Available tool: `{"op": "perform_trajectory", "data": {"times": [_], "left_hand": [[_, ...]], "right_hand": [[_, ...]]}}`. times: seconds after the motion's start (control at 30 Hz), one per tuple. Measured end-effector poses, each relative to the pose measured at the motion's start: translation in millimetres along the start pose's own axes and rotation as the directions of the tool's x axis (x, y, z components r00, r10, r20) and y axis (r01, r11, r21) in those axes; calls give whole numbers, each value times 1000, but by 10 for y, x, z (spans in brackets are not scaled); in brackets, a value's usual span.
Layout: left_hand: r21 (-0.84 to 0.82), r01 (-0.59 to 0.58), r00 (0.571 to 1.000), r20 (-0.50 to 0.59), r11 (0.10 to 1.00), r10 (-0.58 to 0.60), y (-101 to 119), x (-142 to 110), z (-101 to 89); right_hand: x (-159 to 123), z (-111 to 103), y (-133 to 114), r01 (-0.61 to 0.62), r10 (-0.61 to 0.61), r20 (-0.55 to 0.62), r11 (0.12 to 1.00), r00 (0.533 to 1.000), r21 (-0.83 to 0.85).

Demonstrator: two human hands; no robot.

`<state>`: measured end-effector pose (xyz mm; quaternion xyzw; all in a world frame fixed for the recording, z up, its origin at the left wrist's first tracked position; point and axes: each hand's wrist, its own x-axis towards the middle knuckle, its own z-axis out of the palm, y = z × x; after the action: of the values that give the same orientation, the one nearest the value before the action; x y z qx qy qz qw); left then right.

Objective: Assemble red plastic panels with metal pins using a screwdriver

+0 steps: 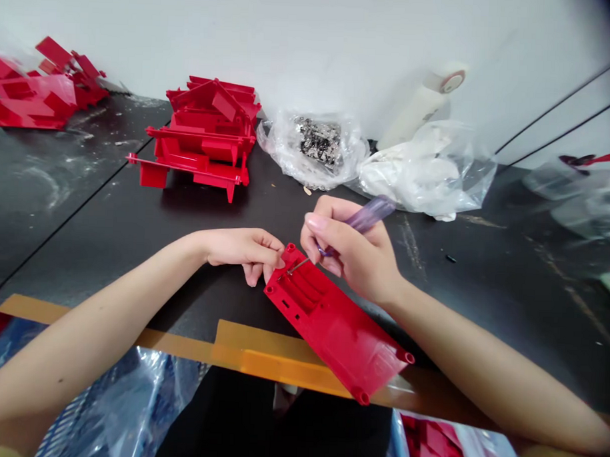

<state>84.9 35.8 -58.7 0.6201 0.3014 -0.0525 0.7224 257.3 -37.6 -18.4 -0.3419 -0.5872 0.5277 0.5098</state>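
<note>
A red plastic panel [339, 326] with round corner posts and a slotted recess lies slanted over the table's front edge. My left hand [249, 252] pinches its far left corner. In my right hand [357, 250] is a purple-handled screwdriver [369, 214], gripped like a pen. Its thin metal shaft points down to the left, and the tip reaches the recess near my left fingertips. A small metal part seems to sit at the tip, too small to name.
Stacked red plastic parts [203, 135] stand behind my left hand, with more red pieces [44, 86] farther left. A bag of small dark metal parts [321, 142], a white plastic bag [427, 169] and a pale bottle [422, 102] line the wall. Orange tape [280, 367] covers the front edge.
</note>
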Motion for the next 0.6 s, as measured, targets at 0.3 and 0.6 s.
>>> {"op": "perform_trajectory", "data": {"times": [0.3, 0.6], "left_hand": [[46, -38, 999, 7, 998, 38, -22, 8, -15], [46, -49, 999, 10, 998, 49, -22, 8, -16]], "right_hand": [[-36, 5, 179, 165, -203, -60, 908, 977, -385], [-32, -4, 260, 179, -205, -24, 900, 978, -397]]}}
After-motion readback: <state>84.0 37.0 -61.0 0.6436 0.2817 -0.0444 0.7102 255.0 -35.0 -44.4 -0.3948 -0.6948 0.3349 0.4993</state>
